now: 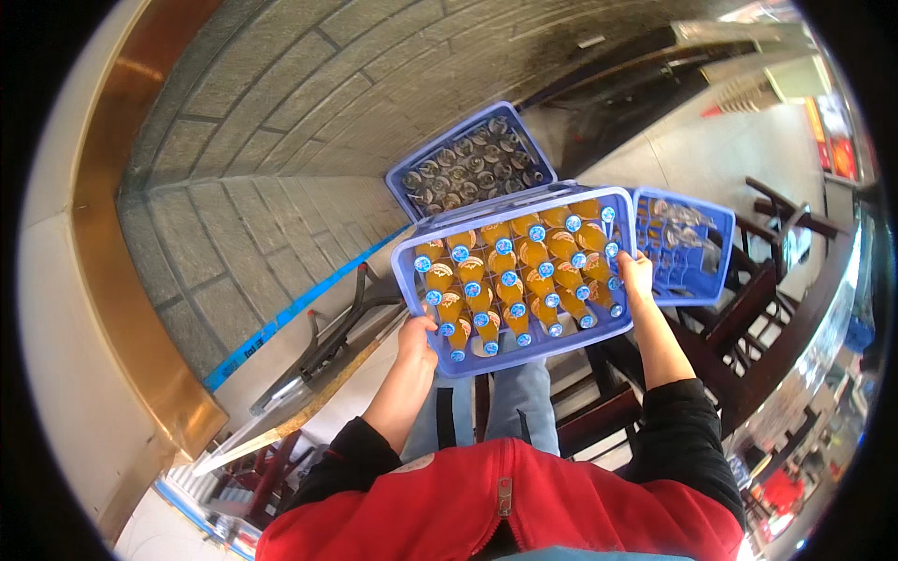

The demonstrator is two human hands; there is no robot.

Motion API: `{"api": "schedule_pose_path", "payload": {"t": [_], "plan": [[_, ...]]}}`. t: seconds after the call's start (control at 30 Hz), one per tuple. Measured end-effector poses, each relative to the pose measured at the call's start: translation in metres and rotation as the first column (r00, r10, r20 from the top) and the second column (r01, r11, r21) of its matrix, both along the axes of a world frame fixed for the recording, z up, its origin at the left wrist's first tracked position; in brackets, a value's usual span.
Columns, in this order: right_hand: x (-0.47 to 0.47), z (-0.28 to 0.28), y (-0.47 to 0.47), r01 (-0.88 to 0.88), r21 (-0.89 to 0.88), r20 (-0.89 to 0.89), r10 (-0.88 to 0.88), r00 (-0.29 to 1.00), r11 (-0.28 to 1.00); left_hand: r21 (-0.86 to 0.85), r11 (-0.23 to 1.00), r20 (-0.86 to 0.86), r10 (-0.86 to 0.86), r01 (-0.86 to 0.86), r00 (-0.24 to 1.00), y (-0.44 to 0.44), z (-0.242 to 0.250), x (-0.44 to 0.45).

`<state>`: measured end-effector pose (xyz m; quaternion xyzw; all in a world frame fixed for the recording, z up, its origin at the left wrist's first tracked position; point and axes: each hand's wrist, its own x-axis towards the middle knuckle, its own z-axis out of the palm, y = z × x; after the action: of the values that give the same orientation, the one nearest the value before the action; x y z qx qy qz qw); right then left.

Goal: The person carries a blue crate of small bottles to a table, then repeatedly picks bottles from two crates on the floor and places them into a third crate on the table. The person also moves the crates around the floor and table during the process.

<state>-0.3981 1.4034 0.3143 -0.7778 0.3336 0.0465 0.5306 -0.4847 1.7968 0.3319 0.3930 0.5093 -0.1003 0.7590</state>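
Observation:
A blue plastic crate [533, 359] is held in front of my body, filled with rows of capped glass bottles [539, 277] of orange drink with blue caps. My left hand [418, 340] grips its left side wall near the front corner. On the opposite side, my right hand [635, 275] is closed around the right wall. The crate tilts so that the bottle tops lean toward me. Most of my fingers are hidden behind the crate walls.
Behind it stands a second blue crate [400, 186] of clear empty bottles. A third crate [726, 259], partly filled with bottles, is at the right. Dark wooden stools [744, 308] crowd the right side. A tiled wall [238, 231] rises at left, near black-handled metal equipment [337, 329].

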Motion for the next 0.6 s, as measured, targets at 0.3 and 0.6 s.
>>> {"api": "schedule_pose_path", "payload": {"t": [0.3, 0.6], "plan": [[0.014, 0.007, 0.01, -0.139, -0.004, 0.103, 0.139, 0.985, 0.99, -0.08, 0.964, 0.177, 0.264, -0.253, 0.948, -0.007, -0.058, -0.03], [0.05, 0.006, 0.015, -0.313, -0.232, 0.119, 0.346, 0.931, 0.921, -0.059, 0.906, 0.17, 0.423, -0.42, 0.89, -0.032, -0.083, -0.044]]}}
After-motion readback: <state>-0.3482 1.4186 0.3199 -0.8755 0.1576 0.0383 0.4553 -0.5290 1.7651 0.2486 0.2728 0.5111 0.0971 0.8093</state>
